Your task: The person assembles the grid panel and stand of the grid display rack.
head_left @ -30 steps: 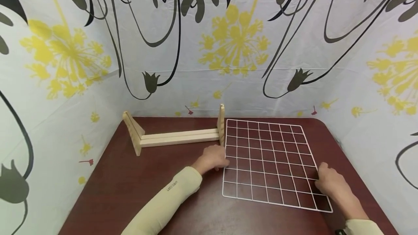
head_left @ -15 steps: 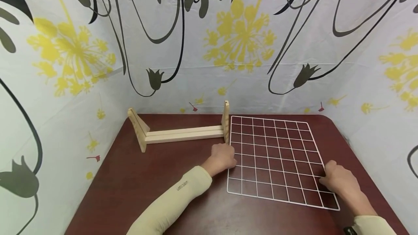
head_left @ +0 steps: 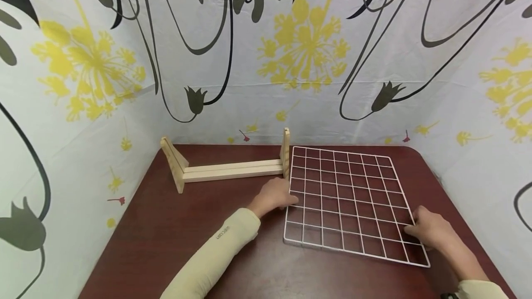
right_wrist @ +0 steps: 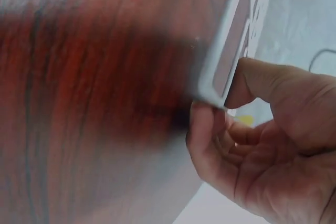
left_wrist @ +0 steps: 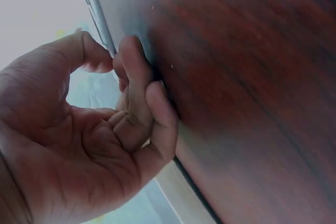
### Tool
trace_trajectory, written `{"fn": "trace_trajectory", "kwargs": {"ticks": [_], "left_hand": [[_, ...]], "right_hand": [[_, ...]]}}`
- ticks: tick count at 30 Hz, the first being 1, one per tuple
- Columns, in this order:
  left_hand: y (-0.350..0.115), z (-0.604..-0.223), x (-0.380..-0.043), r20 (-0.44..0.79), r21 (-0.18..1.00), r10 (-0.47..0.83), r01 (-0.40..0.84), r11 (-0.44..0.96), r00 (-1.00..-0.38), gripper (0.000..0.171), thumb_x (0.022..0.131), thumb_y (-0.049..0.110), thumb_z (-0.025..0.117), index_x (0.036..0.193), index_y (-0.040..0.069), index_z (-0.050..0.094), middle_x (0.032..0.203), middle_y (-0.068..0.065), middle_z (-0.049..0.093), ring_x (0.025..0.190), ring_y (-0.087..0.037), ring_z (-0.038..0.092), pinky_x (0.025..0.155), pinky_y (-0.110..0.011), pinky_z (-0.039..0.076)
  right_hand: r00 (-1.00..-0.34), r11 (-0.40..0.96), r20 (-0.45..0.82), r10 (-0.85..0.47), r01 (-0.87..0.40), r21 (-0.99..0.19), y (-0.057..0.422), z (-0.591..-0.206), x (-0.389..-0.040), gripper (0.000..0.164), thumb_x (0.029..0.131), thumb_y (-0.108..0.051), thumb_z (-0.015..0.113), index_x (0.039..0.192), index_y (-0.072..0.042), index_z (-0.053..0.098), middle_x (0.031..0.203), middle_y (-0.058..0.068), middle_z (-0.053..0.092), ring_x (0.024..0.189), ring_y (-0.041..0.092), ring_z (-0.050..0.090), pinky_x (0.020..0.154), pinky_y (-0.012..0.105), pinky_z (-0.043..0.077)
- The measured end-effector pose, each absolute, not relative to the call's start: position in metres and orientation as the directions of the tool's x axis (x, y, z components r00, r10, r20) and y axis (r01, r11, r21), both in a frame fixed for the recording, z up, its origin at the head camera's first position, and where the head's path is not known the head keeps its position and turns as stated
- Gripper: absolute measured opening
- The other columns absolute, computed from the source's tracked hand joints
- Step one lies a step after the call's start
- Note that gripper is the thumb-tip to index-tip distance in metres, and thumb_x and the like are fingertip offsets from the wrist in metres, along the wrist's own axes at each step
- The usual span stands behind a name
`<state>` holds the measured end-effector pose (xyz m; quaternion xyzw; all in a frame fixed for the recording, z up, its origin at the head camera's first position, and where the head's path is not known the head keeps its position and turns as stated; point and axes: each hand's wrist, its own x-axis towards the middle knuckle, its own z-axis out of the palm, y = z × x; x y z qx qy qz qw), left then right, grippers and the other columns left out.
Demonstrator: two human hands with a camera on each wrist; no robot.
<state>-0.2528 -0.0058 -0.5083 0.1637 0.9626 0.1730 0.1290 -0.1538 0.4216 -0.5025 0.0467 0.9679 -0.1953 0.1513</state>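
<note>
A white wire grid panel (head_left: 355, 201) lies low over the dark red table (head_left: 199, 243), its near edge slightly raised above a faint shadow. At its left edge, my left hand (head_left: 273, 194) pinches the rim, thumb on top and fingers beneath. On the opposite side, near the front right corner, my right hand (head_left: 433, 229) grips the rim the same way. The right wrist view shows the panel's white corner (right_wrist: 223, 40) between thumb and fingers. In the left wrist view the thumb and index fingertip meet at the wire, the other fingers curled close to the tabletop.
A pale wooden stand (head_left: 232, 173), two upright end pieces joined by a crossbar, sits at the back left. Its right upright (head_left: 285, 153) is close beside the panel's left edge. Patterned cloth (head_left: 249, 105) surrounds the table at the back and sides.
My left thumb has come over the rim, and the panel's left and front edges have risen a little. My right hand stays at the right edge. The head view has shifted slightly.
</note>
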Motion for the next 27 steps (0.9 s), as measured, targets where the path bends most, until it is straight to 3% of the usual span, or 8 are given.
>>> {"fn": "trace_trajectory", "kwargs": {"ticks": [4,9,14,18,24,27], "left_hand": [[-0.011,-0.515,-0.259,-0.178,0.455,0.339,0.228,0.861,-0.924,0.042,0.085,0.036,0.072,0.051,0.022,0.05,0.046,0.009,0.048,0.052,-0.013,0.052,0.049,-0.028,0.039],[-0.017,-0.529,-0.271,-0.18,0.571,0.37,0.209,0.794,-0.912,0.041,0.08,0.034,0.071,0.048,0.025,0.047,0.044,0.011,0.047,0.046,-0.008,0.044,0.047,-0.027,0.035],[-0.023,-0.52,-0.267,-0.215,0.78,0.438,0.116,0.615,-0.873,0.024,0.089,0.028,0.069,0.07,0.016,0.061,0.057,0.004,0.062,0.05,-0.01,0.059,0.053,-0.023,0.046],[-0.025,-0.511,-0.263,-0.236,0.909,0.487,-0.013,0.417,-0.841,0.013,0.096,0.019,0.064,0.086,0.011,0.061,0.072,0.001,0.065,0.06,-0.013,0.066,0.061,-0.027,0.057],[-0.025,-0.506,-0.262,-0.248,0.968,0.495,-0.197,0.154,-0.832,0.01,0.1,0.005,0.059,0.091,0.005,0.062,0.089,-0.009,0.075,0.081,-0.022,0.079,0.081,-0.039,0.066],[-0.026,-0.503,-0.261,-0.24,0.968,0.496,-0.248,0.05,-0.835,0.008,0.101,0.002,0.058,0.095,0.004,0.062,0.098,-0.02,0.077,0.091,-0.035,0.08,0.084,-0.043,0.066]], "right_hand": [[-0.948,0.876,-0.317,0.005,0.157,-0.457,0.427,-0.503,-0.152,0.038,0.093,-0.017,0.07,0.111,0.01,0.05,0.094,0.021,0.062,0.067,0.019,0.065,0.052,0.035,0.06],[-0.954,0.834,-0.3,-0.025,0.145,-0.532,0.432,-0.505,-0.146,0.036,0.094,-0.014,0.069,0.111,0.008,0.047,0.099,0.024,0.06,0.074,0.021,0.064,0.054,0.036,0.061],[-0.946,0.783,-0.322,-0.026,0.181,-0.595,0.437,-0.501,-0.135,0.032,0.1,-0.013,0.061,0.118,0.009,0.044,0.099,0.016,0.062,0.073,0.017,0.061,0.056,0.035,0.06],[-0.925,0.689,-0.377,-0.054,0.239,-0.684,0.443,-0.495,-0.126,0.035,0.106,-0.01,0.049,0.13,0.014,0.039,0.1,0.012,0.062,0.075,0.014,0.063,0.061,0.038,0.062],[-0.926,0.563,-0.363,-0.106,0.246,-0.789,0.45,-0.493,-0.116,0.03,0.109,-0.007,0.045,0.131,0.012,0.04,0.101,0.005,0.06,0.079,0.012,0.064,0.065,0.042,0.064],[-0.949,0.489,-0.293,-0.119,0.201,-0.849,0.452,-0.495,-0.111,0.017,0.108,-0.003,0.047,0.125,-0.001,0.05,0.1,-0.001,0.059,0.077,0.012,0.064,0.062,0.041,0.064]]}}
